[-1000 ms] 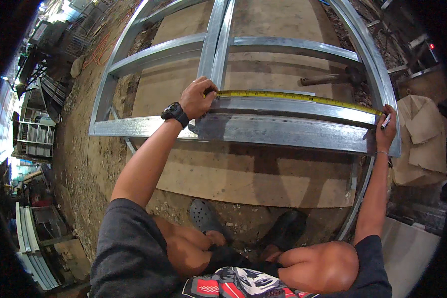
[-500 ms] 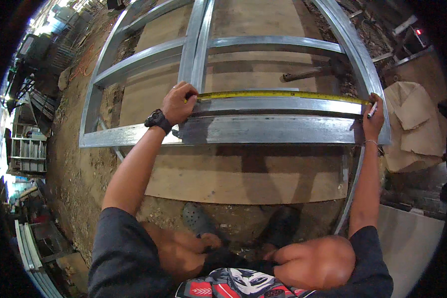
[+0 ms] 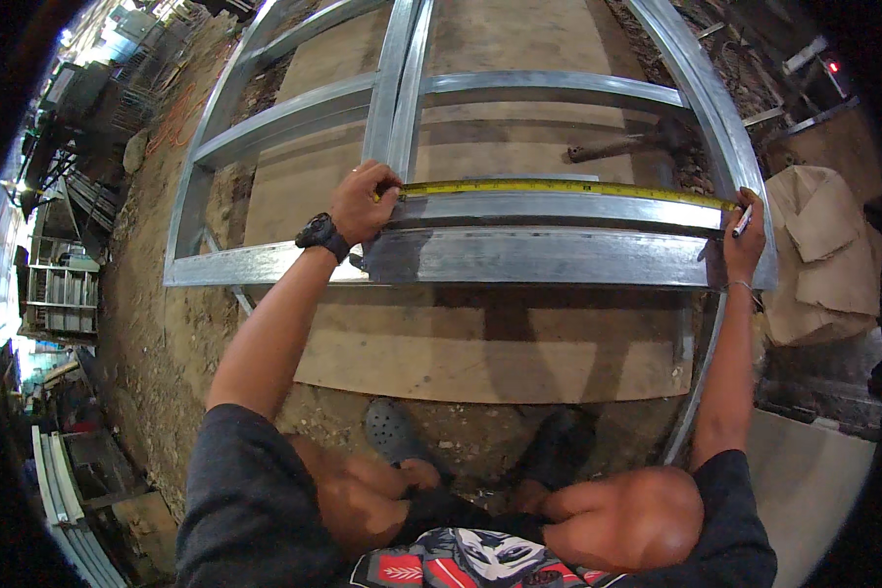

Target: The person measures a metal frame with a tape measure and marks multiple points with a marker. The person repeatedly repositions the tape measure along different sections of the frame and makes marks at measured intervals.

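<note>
A yellow tape measure (image 3: 559, 189) lies stretched along a cross bar of a grey metal frame (image 3: 549, 257) on the ground. My left hand (image 3: 363, 204), with a black watch on the wrist, presses the tape's left end onto the bar beside the frame's central upright. My right hand (image 3: 743, 233) holds the tape's right end against the frame's right rail and grips a white and red marker (image 3: 743, 221) with its tip near the tape. I am crouched, knees and dark clogs (image 3: 394, 429) showing at the bottom.
The frame rests on wooden boards (image 3: 480, 343) over bare dirt. A hammer (image 3: 625, 145) lies on the board past the tape. Crumpled cardboard (image 3: 821, 257) sits to the right, a grey slab (image 3: 813, 480) at lower right, stacked metal racks (image 3: 59, 284) and scrap at left.
The view has shifted, so the frame sits a little differently. Both hands stay on the tape's ends; the right hand with the marker has edged along the right rail.
</note>
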Demonstrator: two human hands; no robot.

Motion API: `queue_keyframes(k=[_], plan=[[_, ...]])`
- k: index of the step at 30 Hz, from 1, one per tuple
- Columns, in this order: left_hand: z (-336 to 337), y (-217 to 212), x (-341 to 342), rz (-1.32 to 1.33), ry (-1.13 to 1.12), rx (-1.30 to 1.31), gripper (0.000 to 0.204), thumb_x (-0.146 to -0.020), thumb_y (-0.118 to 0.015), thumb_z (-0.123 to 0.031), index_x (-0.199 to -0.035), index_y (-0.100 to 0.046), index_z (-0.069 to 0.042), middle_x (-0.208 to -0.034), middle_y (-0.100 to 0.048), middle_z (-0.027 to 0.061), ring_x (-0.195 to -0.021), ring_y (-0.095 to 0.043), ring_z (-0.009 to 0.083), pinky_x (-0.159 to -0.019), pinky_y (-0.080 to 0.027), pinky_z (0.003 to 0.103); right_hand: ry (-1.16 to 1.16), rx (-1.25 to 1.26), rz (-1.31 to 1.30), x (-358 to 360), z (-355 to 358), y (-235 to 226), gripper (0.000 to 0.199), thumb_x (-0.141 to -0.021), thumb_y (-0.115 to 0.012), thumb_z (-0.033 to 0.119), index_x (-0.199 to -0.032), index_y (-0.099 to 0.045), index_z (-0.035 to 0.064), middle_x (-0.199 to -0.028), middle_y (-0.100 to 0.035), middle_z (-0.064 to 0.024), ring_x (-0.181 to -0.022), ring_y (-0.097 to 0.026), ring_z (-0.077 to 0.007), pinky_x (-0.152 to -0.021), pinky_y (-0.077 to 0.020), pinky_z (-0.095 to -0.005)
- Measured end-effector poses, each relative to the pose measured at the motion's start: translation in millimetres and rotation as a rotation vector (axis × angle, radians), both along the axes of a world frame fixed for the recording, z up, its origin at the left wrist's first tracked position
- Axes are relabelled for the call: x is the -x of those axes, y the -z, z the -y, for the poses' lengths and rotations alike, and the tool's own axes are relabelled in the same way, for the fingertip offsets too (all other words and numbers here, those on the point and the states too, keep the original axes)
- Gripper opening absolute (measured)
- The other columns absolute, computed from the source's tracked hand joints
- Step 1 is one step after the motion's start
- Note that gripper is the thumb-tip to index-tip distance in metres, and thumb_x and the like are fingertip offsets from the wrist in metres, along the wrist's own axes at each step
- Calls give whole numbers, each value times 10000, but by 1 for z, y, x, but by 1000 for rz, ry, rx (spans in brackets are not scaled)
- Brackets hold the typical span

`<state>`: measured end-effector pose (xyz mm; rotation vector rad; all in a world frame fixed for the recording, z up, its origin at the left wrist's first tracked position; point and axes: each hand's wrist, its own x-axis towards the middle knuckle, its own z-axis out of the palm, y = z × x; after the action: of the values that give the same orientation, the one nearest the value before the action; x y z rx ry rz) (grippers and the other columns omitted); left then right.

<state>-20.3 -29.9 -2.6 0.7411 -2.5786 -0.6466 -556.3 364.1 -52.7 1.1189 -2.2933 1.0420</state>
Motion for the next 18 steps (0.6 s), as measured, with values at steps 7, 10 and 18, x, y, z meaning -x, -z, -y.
queue_keyframes(k=[7, 10, 18], plan=[[-3, -4, 3, 14, 0, -33, 117, -946, -691, -66, -1047, -700, -9, -1019, -647, 135, -954, -665, 284, -872, -541, 392, 0, -2, -12, 4, -2, 1, 363, -1021, -557, 1, -1374, -630, 47, -1322, -728, -168, -1262, -704, -330, -1076, -537, -427], [3, 0, -3, -1, -1, -20, 116, -944, -693, -80, -1039, -702, -15, -1021, -656, 141, -974, -666, 310, -887, -541, 415, 11, 5, -11, -3, 4, 1, 363, -1021, -559, -1, -1373, -632, 53, -1311, -733, -167, -1258, -707, -330, -1070, -541, -430], [-5, -6, 5, -6, -19, -43, 105, -940, -692, -94, -1018, -697, -24, -1019, -671, 149, -995, -672, 351, -891, -546, 441, 12, 28, 16, -1, 1, -2, 380, -1006, -562, -33, -1366, -628, 68, -1283, -733, -173, -1220, -722, -332, -1039, -554, -435]])
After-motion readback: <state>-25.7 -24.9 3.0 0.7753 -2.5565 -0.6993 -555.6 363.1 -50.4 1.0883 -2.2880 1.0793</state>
